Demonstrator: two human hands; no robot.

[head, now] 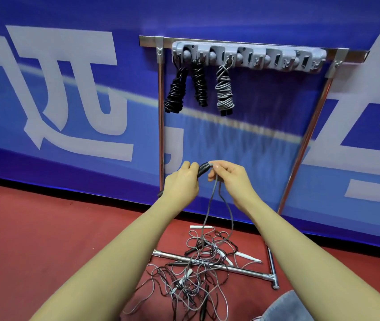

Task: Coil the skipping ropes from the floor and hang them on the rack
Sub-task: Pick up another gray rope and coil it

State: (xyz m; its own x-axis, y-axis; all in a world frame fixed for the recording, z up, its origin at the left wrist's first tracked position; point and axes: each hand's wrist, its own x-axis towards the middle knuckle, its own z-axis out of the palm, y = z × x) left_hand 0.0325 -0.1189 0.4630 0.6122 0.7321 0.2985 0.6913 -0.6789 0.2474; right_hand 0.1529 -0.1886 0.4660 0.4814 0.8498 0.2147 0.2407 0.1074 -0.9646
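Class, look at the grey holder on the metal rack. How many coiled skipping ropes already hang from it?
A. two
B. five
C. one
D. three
D: three coiled bundles hang from the grey plastic hook holder on the metal rack, namely two black coiled ropes and one grey coiled rope, while the hooks to their right are bare.

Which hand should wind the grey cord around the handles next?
Probably right. The left hand already grips the black handles, while the right hand pinches the grey cord where it leaves them, trailing to the floor tangle.
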